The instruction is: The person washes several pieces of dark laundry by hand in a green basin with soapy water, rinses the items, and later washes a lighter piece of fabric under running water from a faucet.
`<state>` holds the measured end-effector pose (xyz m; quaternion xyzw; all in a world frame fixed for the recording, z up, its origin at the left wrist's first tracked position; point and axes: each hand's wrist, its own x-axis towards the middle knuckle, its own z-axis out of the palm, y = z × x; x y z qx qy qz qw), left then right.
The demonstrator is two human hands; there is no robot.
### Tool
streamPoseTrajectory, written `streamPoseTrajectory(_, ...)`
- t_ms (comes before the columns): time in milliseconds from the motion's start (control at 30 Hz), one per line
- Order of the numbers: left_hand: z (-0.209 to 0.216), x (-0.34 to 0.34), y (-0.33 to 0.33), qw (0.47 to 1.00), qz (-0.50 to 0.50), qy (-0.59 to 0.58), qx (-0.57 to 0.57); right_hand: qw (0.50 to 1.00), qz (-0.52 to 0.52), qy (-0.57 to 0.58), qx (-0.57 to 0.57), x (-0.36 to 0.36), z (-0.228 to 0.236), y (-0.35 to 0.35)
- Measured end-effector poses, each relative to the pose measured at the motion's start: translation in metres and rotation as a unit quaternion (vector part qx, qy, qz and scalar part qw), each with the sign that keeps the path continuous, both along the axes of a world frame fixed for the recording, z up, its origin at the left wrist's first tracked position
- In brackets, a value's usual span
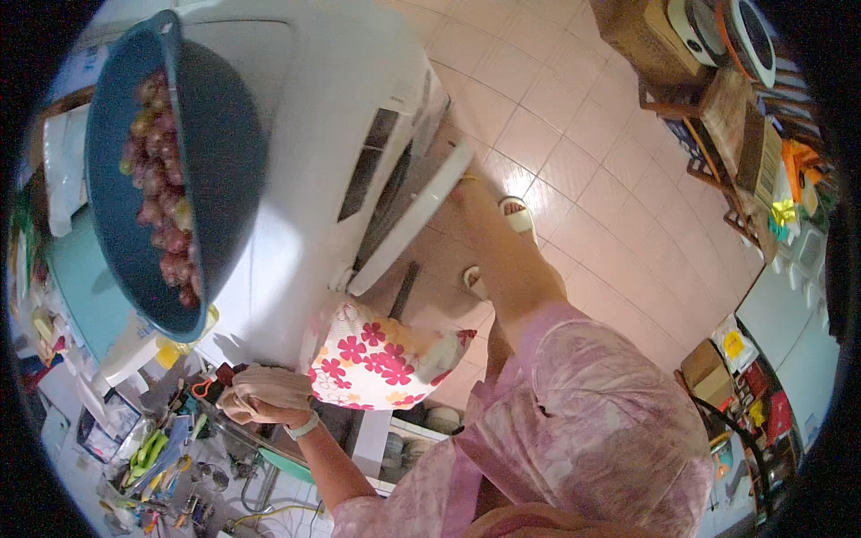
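My left hand (256,409), a band on its wrist, is closed around a bunched beige-pink cloth (273,384). Beside it hangs a puffy white fabric piece (381,363) with red and orange flowers; whether it joins the cloth I cannot tell. My right arm reaches out to the open white door (413,229) of a white appliance (327,117). The right hand (466,179) is at the door's far end, its fingers mostly hidden behind the panel. A dark blue basin (229,170) holding a bunch of reddish grapes (161,193) rests on the appliance top.
A cluttered surface with utensils (170,457) and green-handled items lies at lower left. Pink tiles (574,161) cover the floor, where my sandalled feet (516,215) stand. A wooden shelf (731,117) with boxes is at the right, and packages (753,394) sit below it.
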<state>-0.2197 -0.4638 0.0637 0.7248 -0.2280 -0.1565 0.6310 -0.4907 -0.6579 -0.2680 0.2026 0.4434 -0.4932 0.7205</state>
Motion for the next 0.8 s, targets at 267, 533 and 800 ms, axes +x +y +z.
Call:
streamPoseTrajectory(267, 0.016, -0.017, -0.032, 0.980, -0.057, -0.184, 0.046, 0.952, 0.187, 0.230, -0.071, -0.095, 0.022, 0.148)
streamPoseTrajectory(533, -0.012, 0.001, -0.017, 0.874, -0.115, -0.441, 0.166, 0.782, 0.350, 0.487, -0.168, -0.124, 0.133, 0.134)
streamPoseTrajectory(800, -0.053, -0.214, -0.012, 0.889, -0.364, 0.182, 0.212, 0.650, 0.592, 0.307, -0.364, -0.087, 0.278, 0.108)
